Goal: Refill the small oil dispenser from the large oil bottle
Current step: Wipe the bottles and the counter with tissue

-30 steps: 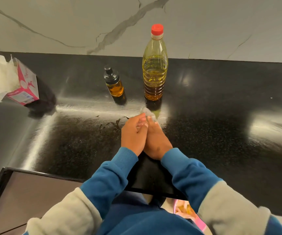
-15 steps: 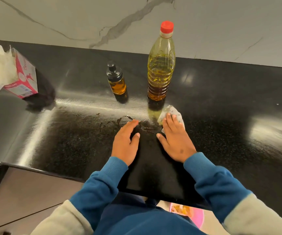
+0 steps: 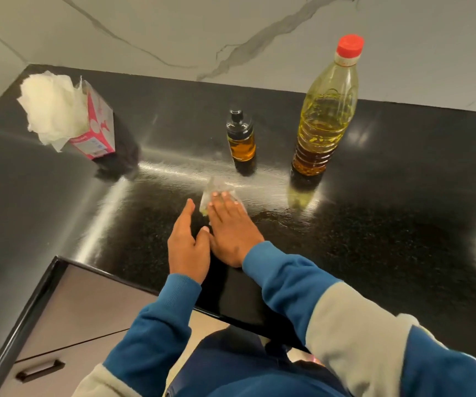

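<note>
1. Right hand [image 3: 232, 230], fingers flat, presses a tissue [image 3: 216, 193] on the tabletop [image 3: 402, 224], likely mopping spilled oil.
2. Left hand [image 3: 186, 247] rests beside it, fingers straight, holding nothing.
3. Dispenser [image 3: 240, 137] and bottle [image 3: 327, 116] stand capped behind, apart.

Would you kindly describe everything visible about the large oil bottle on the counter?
The large oil bottle is clear ribbed plastic, tall, narrowing to a neck closed by a red screw cap. It stands upright near the back of the black counter, to the right of the small oil dispenser and apart from it. Yellow oil fills roughly the lower two thirds, looking darker amber at the base. Neither hand touches it; a reflection shows on the counter before it.
</note>
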`<state>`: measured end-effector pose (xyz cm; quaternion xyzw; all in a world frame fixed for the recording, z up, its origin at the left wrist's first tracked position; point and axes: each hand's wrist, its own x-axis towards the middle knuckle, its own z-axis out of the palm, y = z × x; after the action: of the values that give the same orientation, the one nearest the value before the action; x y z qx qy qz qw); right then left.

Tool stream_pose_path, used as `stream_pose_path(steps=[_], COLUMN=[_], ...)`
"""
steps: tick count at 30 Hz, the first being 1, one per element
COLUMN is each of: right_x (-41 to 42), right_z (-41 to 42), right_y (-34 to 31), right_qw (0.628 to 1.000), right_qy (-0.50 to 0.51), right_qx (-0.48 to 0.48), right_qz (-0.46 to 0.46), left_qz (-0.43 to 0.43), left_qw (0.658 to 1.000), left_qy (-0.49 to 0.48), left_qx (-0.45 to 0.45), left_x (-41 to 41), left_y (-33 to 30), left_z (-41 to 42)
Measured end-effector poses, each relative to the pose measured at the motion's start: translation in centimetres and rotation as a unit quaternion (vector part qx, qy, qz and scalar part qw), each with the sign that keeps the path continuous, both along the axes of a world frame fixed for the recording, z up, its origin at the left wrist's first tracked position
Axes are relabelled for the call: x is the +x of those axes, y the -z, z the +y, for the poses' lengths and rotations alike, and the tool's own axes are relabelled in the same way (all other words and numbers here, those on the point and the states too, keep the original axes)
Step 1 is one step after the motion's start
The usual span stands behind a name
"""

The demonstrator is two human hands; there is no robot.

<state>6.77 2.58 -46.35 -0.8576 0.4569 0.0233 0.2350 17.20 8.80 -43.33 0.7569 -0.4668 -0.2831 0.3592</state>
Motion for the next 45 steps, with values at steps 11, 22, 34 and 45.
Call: stream_pose_path(steps=[11, 22, 34, 45], right_x=[4.1, 12.1, 3.1, -11.0], right_z=[-5.8, -2.1, 0.2, 3.8], right_y=[0.3, 0.5, 0.2, -0.1], right_qw=[0.999, 0.997, 0.998, 0.958], right_qy=[0.035, -0.071, -0.044, 0.282], right_qx=[0.002, -0.008, -0.009, -0.029], right_qz=[-0.012, -0.03, -0.039, 0.036], left_qz=[0.018, -0.021, -0.024, 0.041], left_qw=[0.999, 0.998, 0.994, 0.967], left_qy=[-0.049, -0.067, 0.104, 0.252], left_qx=[-0.01, 0.001, -0.015, -0.001], left_x=[5.1, 11.8, 10.0, 2.4], left_y=[-0.6, 0.0, 0.1, 0.0], left_z=[0.4, 0.8, -1.3, -2.0])
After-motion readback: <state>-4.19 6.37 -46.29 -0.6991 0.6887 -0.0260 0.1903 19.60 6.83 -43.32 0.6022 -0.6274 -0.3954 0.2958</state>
